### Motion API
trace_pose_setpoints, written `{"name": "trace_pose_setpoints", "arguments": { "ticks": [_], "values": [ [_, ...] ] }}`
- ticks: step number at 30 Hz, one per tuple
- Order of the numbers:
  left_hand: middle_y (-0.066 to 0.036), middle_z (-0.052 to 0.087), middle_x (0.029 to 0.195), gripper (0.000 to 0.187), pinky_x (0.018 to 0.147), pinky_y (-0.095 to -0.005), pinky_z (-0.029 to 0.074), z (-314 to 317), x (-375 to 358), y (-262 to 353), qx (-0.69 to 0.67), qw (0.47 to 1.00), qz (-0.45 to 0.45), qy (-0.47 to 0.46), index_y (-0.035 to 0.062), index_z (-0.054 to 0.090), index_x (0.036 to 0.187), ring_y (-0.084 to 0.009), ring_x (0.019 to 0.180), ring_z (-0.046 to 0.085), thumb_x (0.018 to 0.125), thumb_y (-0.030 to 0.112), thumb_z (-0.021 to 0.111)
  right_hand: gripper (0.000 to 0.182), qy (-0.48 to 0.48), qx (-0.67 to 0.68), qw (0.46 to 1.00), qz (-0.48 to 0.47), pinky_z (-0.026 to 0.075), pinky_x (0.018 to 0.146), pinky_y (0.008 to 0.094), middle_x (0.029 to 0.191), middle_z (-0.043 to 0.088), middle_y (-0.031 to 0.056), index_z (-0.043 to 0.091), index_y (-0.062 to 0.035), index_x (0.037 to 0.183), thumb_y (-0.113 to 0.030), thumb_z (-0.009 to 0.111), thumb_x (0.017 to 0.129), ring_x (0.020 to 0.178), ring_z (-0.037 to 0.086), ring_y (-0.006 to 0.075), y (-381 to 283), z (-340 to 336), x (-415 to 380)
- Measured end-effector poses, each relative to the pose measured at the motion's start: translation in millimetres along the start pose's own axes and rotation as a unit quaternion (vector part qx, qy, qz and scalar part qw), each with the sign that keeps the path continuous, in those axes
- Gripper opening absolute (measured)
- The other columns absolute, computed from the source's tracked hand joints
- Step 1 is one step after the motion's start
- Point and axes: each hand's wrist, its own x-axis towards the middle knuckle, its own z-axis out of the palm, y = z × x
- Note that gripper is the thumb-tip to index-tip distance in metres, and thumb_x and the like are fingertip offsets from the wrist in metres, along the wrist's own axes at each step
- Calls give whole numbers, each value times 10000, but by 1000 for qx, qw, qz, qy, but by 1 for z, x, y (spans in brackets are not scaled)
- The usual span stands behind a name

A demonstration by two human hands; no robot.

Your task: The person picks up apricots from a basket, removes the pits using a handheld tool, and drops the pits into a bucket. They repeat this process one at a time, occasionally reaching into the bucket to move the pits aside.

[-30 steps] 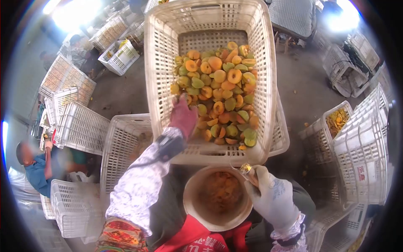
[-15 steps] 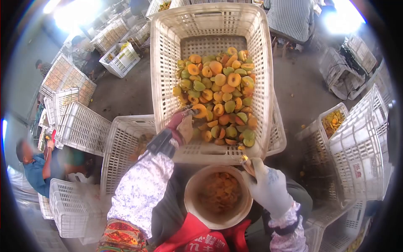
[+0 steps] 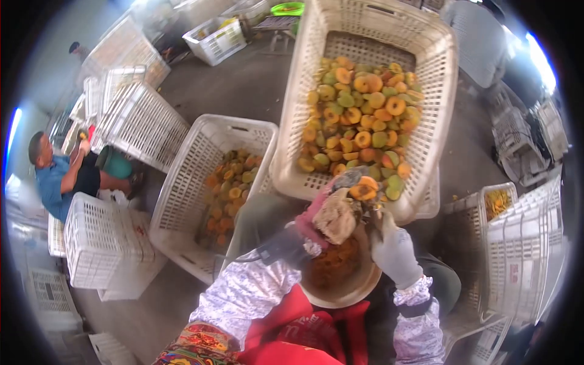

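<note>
A halved yellow peach [image 3: 364, 188] is gripped in the gloved fingers of my left hand [image 3: 331, 214], just over the front edge of the white crate [image 3: 446, 103]. That crate holds a heap of halved peaches [image 3: 353, 115], some green-skinned, several with a hollow in the cut face. Close beside the held half, my right hand [image 3: 394, 252], in a pale glove, is closed around a small metal tool [image 3: 377, 212]; its tip is hard to make out. Below both hands, between my knees, stands a round bucket [image 3: 372, 283] with orange-brown scraps inside, partly covered by my left forearm.
Left of my knee stands a second white crate [image 3: 176, 201] with peach halves. More stacked crates [image 3: 100, 243] rise further left, near a seated person in a blue shirt [image 3: 55, 182]. On the right are tall crates [image 3: 517, 249] and one with yellow pieces [image 3: 500, 201].
My left hand has drawn back from the heap with a peach half, over to my right hand and the tool. The view has turned, so the crates appear shifted.
</note>
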Motion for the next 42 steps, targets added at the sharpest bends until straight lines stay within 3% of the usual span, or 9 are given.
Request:
{"name": "trace_pose_setpoints", "arguments": {
  "ticks": [7, 10, 17, 20, 22, 23, 27, 30, 42],
  "values": [
    [-82, 596, 1184, 347, 932, -311, 485, 21, 9, 23, -63, 996, -60, 11, 20, 509, 1300, -183, 1056, 599, 979, 147, 480, 274, -27, 231, 967, 103, 482, 603, 482, 780, 617, 272, 481, 22, 1100, -47, 587, 856, 789, 618, 452, -12, -27, 21],
    [-48, 602, 1135, 359, 870, -277, 492, 30, 3, 33, 111, 994, 15, 11, 21, 510, 1303, -150, 1011, 593, 968, 150, 512, 285, -25, 227, 970, 86, 498, 602, 446, 793, 626, 252, 507, 26, 1102, -34, 609, 843, 808, 623, 443, -22, -31, 26],
    [-121, 600, 1174, 357, 957, -398, 503, 4, 12, 37, -117, 987, -23, -109, 14, 479, 1276, -241, 1108, 594, 1018, 252, 408, 384, 13, 69, 997, 37, 537, 626, 400, 816, 684, 154, 539, 2, 1175, -58, 654, 813, 719, 672, 337, -28, -15, 24],
    [-129, 614, 1120, 305, 941, -382, 508, 14, 5, 35, -54, 998, -12, -38, 15, 496, 1238, -248, 1054, 613, 986, 184, 469, 364, 16, 46, 997, 52, 522, 596, 408, 780, 670, 150, 534, -28, 1152, -87, 657, 815, 702, 659, 342, -32, -9, 29],
    [-113, 647, 997, 295, 771, -382, 563, 19, 8, 26, 322, 940, 99, 57, 28, 570, 1155, -253, 900, 655, 996, 255, 468, 355, -1, 27, 998, 49, 506, 568, 410, 742, 653, 152, 514, -36, 1151, -102, 645, 828, 674, 651, 340, -33, -8, 31],
    [-117, 641, 1040, 300, 815, -373, 554, 31, 2, 36, 100, 993, 28, 60, 27, 554, 1180, -239, 925, 648, 1008, 242, 437, 348, 6, 41, 998, 50, 496, 559, 416, 718, 640, 149, 507, -47, 1136, -115, 647, 825, 658, 643, 345, -32, -5, 31],
    [-122, 631, 1082, 306, 857, -357, 538, 20, 1, 30, 302, 947, 111, 8, 32, 525, 1220, -234, 952, 637, 1023, 227, 396, 355, 16, 61, 997, 54, 494, 557, 419, 708, 637, 153, 507, -30, 1132, -130, 651, 822, 643, 639, 346, -33, -4, 32],
    [-128, 623, 1097, 309, 870, -343, 529, 26, -2, 30, 4, 995, 65, -73, 32, 493, 1249, -232, 966, 630, 1031, 215, 373, 362, -14, 39, 998, 48, 488, 549, 418, 679, 624, 150, 508, -4, 1121, -161, 653, 828, 621, 631, 339, -31, -1, 29],
    [-126, 628, 826, 373, 684, -342, 532, 34, 4, 27, 218, 958, 102, 157, -5, 587, 1012, -237, 719, 634, 993, 354, 487, 449, -15, 172, 985, -29, 489, 605, 419, 709, 622, 177, 501, 82, 1192, -90, 662, 809, 627, 609, 374, -31, 9, 23]
  ]
}}
